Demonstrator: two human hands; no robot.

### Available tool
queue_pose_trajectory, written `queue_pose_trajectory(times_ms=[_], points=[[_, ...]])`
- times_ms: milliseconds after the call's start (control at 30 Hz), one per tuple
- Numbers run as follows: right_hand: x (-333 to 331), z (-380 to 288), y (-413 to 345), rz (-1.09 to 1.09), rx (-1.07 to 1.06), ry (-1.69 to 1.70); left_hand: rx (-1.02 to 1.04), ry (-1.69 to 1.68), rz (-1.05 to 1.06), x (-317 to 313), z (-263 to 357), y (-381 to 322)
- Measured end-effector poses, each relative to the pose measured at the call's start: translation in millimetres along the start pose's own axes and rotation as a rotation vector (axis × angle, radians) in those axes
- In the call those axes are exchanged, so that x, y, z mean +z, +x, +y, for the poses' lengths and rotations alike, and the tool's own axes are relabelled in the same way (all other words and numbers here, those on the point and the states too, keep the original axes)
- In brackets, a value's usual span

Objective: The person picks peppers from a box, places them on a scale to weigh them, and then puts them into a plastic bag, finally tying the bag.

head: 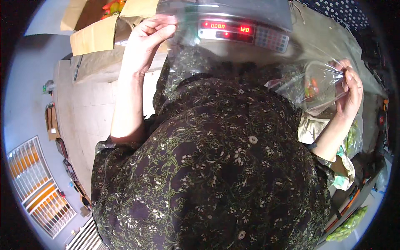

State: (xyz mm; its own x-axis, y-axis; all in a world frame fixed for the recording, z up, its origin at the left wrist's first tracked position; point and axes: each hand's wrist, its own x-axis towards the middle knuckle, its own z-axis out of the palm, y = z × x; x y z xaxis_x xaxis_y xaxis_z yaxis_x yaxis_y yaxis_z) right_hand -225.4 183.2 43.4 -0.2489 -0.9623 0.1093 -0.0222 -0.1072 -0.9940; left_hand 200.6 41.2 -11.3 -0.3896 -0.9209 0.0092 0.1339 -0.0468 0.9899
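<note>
Clear plastic film, apparently a bag [187, 59], is stretched wide between my two hands in front of my chest. My left hand [153, 37] pinches its edge between thumb and fingers at the upper left. At the right, my right hand [350, 87] grips a gathered part of the plastic, with creases fanning out from the fingers. Behind the film stands a digital scale [229, 31] with a lit red display and a keypad [271, 40]. Through the plastic beside my right hand, a pale perforated basket [325, 78] shows, with small red and green produce [311, 89], blurred.
A cardboard box [92, 40] with red, green and yellow peppers [114, 7] stands beyond my left hand. Bagged green vegetables [353, 137] and a cloth-like sack [312, 128] are below my right forearm. More greens [347, 225] lie lower right. A barred window [39, 184] is at the left.
</note>
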Motion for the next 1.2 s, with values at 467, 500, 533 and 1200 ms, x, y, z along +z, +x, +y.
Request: queue_pose_trajectory(times_ms=[467, 500, 533, 1200], points=[[-7, 14, 2, -0.088, -0.024, -0.047, 0.029, 0.158, 0.103, 19, 2, 0], [-7, 14, 2, -0.107, -0.035, -0.036, 0.029, 0.158, 0.105, 17, 1, -2], [-6, 14, 2, -0.108, -0.035, -0.036, 0.022, 0.18, 0.113, 16, 0, -3], [-5, 25, 7, 0.052, 0.062, -0.147, 0.078, 0.183, 0.094, 35, -4, -9]])
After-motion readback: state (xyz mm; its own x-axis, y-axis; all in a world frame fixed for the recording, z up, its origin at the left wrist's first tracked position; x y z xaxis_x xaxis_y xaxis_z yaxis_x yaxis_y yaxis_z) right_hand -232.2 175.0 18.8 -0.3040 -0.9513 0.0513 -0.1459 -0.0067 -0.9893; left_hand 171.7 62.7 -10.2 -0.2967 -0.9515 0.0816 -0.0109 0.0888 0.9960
